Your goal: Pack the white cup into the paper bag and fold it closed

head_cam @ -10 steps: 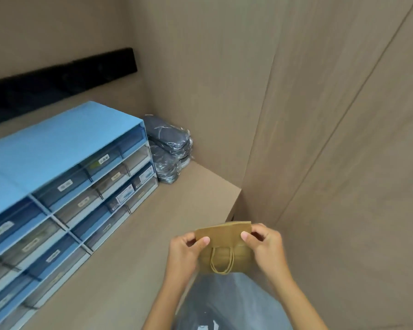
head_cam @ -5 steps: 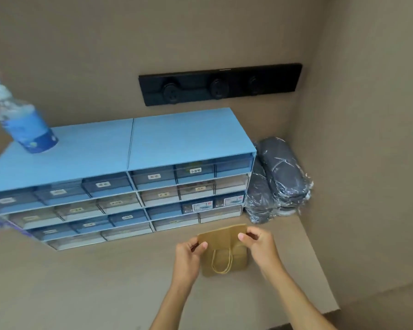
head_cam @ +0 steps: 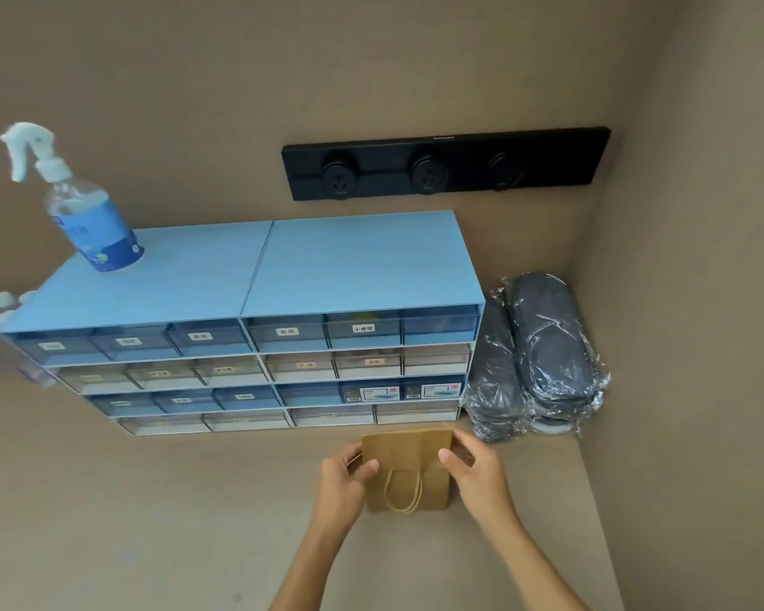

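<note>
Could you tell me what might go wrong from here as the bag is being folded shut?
Both hands, left hand and right hand, pinch only the top corners of the bag, so the fold could crease unevenly or spring open. The handle hangs loose in front and might get caught in the fold. The cup is not visible, so whether it is inside cannot be confirmed.

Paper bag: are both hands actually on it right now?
Touching. The head view shows the left hand and right hand pinching the folded top of the paper bag, thumbs pressed on its front.
</note>
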A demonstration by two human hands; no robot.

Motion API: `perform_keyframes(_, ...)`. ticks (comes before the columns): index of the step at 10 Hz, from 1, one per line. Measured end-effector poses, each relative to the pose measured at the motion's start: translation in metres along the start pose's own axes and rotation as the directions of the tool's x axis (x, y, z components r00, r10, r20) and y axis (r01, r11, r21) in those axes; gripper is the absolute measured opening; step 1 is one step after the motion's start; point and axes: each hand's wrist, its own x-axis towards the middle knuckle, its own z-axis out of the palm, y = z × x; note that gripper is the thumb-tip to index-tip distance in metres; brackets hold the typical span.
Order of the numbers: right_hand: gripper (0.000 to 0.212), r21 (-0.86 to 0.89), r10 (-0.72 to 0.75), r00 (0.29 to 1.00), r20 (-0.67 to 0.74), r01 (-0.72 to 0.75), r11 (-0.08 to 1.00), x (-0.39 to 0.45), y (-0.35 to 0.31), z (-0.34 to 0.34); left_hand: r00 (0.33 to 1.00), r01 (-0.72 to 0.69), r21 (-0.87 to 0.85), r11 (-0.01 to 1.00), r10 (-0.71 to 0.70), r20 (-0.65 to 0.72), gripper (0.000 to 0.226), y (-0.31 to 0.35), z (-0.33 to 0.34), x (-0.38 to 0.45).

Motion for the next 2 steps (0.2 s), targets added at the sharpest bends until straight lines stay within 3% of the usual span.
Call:
perform_keyframes(1,0.07,-0.002,-0.051,0.999,-0.008,0.051,0.999,-0.008,-0.011,-0.005,1.0,-0.008,0.006,1.0,0.008,-0.012,0.05,0.009,-0.009,-0.006)
perform_keyframes(2,0.069,-0.03,-0.204,0.97,-0.13,0.202,0.979,-0.006,-0.049,-0.015,0.967,-0.207,0.069,0.976,0.215,-0.134,0.05,0.04,-0.021,-0.011)
